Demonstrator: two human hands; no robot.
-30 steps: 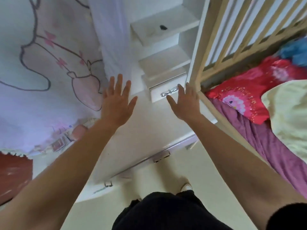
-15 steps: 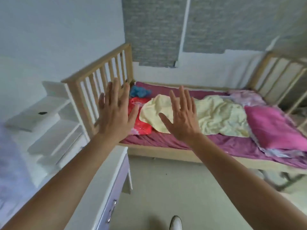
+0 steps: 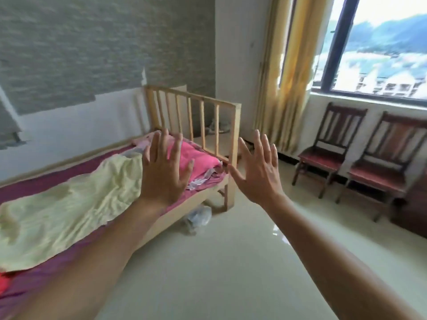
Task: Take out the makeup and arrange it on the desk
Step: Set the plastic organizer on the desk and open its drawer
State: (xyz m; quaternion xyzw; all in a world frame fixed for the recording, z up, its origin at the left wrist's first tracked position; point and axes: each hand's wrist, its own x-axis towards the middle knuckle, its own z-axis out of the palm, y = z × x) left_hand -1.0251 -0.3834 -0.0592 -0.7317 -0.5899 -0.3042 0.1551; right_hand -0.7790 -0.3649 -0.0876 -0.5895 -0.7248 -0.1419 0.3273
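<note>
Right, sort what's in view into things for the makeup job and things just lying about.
For the job: left hand, right hand, both open and empty; nothing else for it shows.
Lying about: pale yellow blanket, folded pink blanket, slatted wooden bed frame, two dark wooden chairs, yellow curtain.

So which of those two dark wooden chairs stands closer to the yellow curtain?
The dark wooden chair farther from the camera; it stands beside the yellow curtain, while the other chair sits nearer the camera, off to the right.
</note>
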